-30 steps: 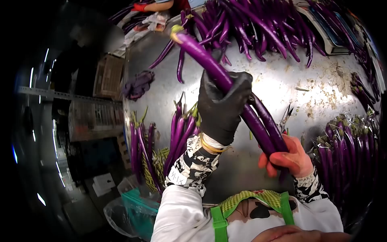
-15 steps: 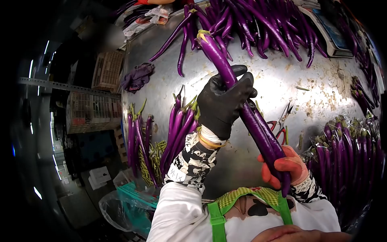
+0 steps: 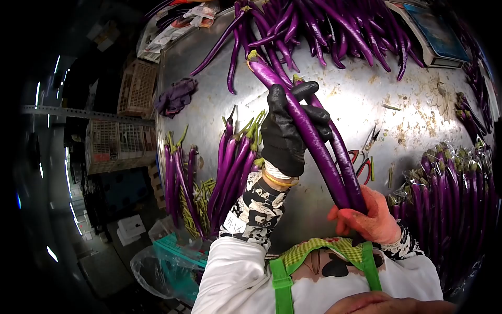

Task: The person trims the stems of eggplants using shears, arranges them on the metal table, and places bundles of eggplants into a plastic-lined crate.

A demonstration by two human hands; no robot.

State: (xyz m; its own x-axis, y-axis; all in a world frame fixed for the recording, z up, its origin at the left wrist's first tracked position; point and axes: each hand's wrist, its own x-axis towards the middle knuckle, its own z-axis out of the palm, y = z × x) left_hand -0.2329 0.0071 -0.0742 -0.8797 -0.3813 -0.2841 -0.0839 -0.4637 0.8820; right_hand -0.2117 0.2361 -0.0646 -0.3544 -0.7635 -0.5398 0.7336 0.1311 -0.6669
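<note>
Two long purple eggplants (image 3: 317,145) slant across the view between my hands, stem ends up and to the left. My left hand (image 3: 293,125), in a black glove, has its fingers around their upper parts; one finger lies between the two. In an orange-red glove, my right hand (image 3: 368,215) grips their lower ends, which the fingers partly hide. Red-handled scissors (image 3: 364,157) lie on the metal table (image 3: 314,209) just above my right hand. Left of my black glove, a small bunch of eggplants (image 3: 234,167) rests on the table.
A large eggplant pile (image 3: 334,31) covers the table's far side. Plastic-wrapped eggplants (image 3: 444,199) stand at the right. Further left are more eggplants over green stem pieces (image 3: 194,209), a purple cloth (image 3: 176,97) and a teal basket (image 3: 178,267). A blue-topped scale (image 3: 436,34) sits at the far right.
The held eggplants have spread apart at the top, and both stem ends now show. My left hand's fingers have shifted around them. The other person's arm at the top left has gone from view.
</note>
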